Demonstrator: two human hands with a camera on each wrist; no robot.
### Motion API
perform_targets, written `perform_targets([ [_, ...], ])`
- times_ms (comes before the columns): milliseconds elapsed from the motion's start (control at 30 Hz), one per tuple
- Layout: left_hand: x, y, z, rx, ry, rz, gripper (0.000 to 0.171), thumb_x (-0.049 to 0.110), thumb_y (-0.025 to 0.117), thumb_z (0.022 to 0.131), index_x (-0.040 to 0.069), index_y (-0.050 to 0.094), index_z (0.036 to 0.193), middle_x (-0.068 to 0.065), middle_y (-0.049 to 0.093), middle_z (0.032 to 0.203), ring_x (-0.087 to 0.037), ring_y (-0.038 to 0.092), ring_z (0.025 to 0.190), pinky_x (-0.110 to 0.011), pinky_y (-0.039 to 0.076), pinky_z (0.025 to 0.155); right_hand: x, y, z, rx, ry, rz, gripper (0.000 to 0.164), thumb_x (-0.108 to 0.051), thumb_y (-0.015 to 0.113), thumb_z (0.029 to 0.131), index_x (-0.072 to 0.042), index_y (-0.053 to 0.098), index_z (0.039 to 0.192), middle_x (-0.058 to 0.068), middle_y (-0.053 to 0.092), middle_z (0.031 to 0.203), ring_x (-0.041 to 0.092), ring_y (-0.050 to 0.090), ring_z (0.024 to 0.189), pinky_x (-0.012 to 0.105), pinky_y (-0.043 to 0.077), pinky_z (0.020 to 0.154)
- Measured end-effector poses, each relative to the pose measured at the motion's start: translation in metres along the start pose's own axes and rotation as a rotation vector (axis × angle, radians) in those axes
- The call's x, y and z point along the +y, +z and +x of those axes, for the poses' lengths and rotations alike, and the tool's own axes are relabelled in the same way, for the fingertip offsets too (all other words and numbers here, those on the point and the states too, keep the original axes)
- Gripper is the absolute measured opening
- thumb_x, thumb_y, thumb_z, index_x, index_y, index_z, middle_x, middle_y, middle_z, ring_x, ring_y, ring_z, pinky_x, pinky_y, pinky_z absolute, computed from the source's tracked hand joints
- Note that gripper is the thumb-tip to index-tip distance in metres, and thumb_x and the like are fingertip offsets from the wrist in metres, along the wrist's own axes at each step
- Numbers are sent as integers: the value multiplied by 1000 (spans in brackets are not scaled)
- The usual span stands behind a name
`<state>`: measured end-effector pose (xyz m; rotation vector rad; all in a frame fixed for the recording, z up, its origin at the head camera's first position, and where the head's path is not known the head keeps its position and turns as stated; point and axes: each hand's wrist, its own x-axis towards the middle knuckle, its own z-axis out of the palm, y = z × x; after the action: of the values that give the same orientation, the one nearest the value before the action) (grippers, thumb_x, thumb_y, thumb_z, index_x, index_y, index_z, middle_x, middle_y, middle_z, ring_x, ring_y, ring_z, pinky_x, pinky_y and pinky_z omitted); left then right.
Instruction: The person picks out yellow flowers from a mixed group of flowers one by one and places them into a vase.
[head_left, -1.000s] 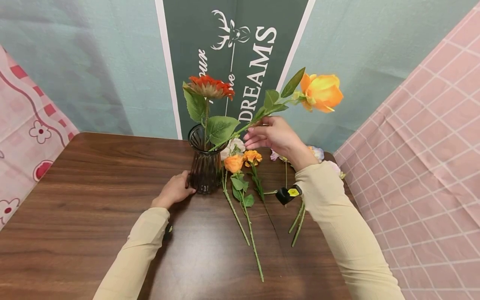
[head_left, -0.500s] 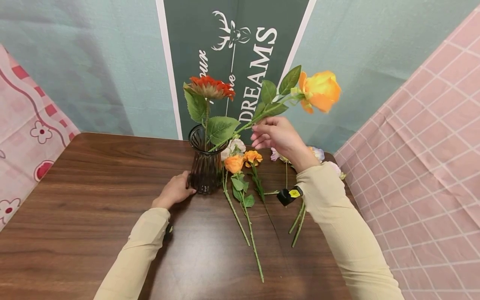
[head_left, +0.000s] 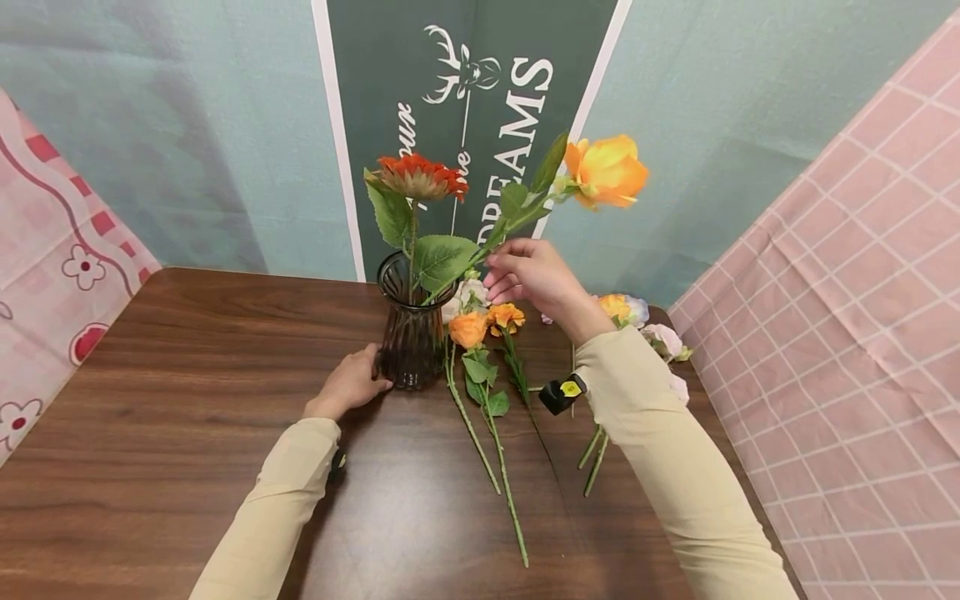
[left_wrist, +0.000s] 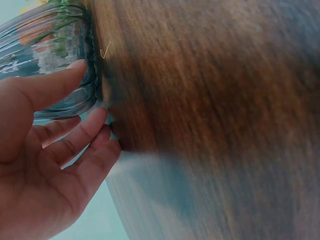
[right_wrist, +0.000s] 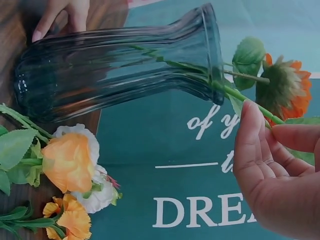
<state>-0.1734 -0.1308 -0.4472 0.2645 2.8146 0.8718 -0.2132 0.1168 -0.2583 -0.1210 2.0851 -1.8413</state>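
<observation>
A dark, clear ribbed glass vase [head_left: 411, 346] stands upright on the wooden table. My left hand [head_left: 347, 383] holds it low at the base, the thumb [left_wrist: 60, 82] on one side and the fingers [left_wrist: 82, 137] on the other. A red-orange flower [head_left: 420, 177] with green leaves stands in the vase. My right hand [head_left: 534, 277] pinches the green stem of a yellow-orange rose [head_left: 609, 172] between thumb and fingertips, just outside the vase mouth. That stem [right_wrist: 235, 94] passes over the rim into the glass, and the bloom leans right.
Right of the vase lie an orange rose [head_left: 468, 330], an orange carnation [head_left: 506, 318] and a white flower [head_left: 471, 297], stems toward the front. Pale pink blooms [head_left: 663, 340] lie farther right, partly behind my right arm. Cloth hangs behind and at both sides.
My right hand has shifted left toward the vase, and the yellow-orange rose has swung left and more upright. My left hand and the vase stay put.
</observation>
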Motion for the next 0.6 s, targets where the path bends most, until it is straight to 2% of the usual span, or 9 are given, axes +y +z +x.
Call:
perform_targets([
  [233, 0, 0, 0, -3, -3, 2, 64, 18, 66, 84, -7, 34, 133, -10, 55, 78, -31, 53, 83, -44, 42, 70, 8, 7, 3, -61, 14, -44, 15, -2, 46, 94, 10, 51, 102, 16, 59, 72, 19, 59, 53, 32, 51, 56],
  [400, 0, 0, 0, -12, -13, 6, 65, 19, 65, 84, -7, 33, 134, -11, 55, 81, -34, 52, 89, -46, 42, 73, 9, 9, 2, -121, 7, -134, 20, -4, 45, 94, 11, 51, 107, 18, 60, 78, 19, 60, 56, 33, 52, 58],
  [600, -1, 2, 1, -10, -12, 2, 65, 18, 66, 84, -7, 33, 134, -12, 56, 83, -32, 53, 86, -45, 43, 71, 10, 8, 0, -152, -5, -172, 22, -5, 47, 95, 11, 53, 108, 20, 60, 81, 20, 61, 57, 39, 52, 62],
])
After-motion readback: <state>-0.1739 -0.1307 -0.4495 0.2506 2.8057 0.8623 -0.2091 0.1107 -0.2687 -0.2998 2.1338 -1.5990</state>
